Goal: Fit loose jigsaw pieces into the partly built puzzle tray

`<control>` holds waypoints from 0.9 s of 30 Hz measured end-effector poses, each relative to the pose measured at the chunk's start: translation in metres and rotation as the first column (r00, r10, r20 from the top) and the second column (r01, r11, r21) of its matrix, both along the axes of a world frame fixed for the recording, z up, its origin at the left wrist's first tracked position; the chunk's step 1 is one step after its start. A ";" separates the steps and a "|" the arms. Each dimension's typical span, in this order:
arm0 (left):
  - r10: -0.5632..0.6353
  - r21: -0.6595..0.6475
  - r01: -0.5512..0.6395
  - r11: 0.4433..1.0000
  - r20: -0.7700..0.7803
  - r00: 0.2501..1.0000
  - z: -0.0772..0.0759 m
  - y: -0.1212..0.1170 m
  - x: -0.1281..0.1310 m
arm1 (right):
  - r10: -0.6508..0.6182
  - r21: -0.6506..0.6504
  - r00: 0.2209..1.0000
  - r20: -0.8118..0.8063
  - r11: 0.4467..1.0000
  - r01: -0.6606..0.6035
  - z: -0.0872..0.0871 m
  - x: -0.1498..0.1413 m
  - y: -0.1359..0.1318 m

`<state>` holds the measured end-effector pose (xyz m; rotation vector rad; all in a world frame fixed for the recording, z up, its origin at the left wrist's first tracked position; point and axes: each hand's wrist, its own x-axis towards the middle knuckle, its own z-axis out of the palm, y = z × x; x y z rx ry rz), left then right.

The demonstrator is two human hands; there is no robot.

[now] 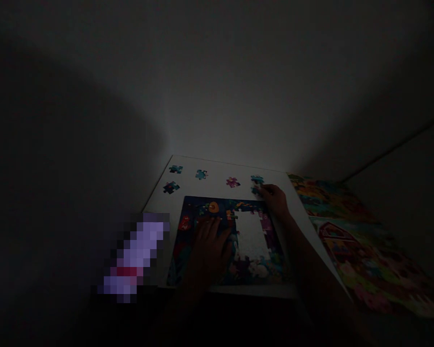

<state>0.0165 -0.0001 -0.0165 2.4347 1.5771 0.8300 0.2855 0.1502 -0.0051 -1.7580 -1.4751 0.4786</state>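
Observation:
A partly assembled jigsaw puzzle (184,241) with a dark, colourful picture lies on a white board (217,166). A white gap (252,236) without pieces shows in its right half. My left hand (211,241) rests flat on the puzzle, left of the gap, fingers stretched out. Beyond the puzzle's top right edge, my right hand (275,198) pinches a teal puzzle piece (255,189). Just behind it lies another teal piece (256,178). A pink-purple piece (233,182) is to the left on the board. The dim light hides fine detail.
Several more loose pieces lie toward the board's far left, among them a light-blue piece (201,174) and a dark one (171,187). Colourful farm pictures (365,260) lie at the right. A bright pixelated patch (137,255) is at the left. Pale walls stand around.

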 end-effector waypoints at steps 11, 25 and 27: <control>0.020 -0.005 -0.020 1.000 0.034 0.999 -0.003 -0.004 0.000 | 0.120 0.017 0.992 0.049 0.993 -0.121 -0.005 0.002 0.007; 0.004 -0.110 -0.001 0.994 0.025 1.000 0.000 -0.004 -0.002 | 0.060 0.060 0.994 0.090 0.996 -0.066 -0.021 0.010 0.012; 0.011 -0.103 -0.008 0.995 0.026 1.000 0.000 -0.004 -0.002 | 0.077 0.063 0.992 0.099 0.995 -0.083 -0.024 0.013 0.014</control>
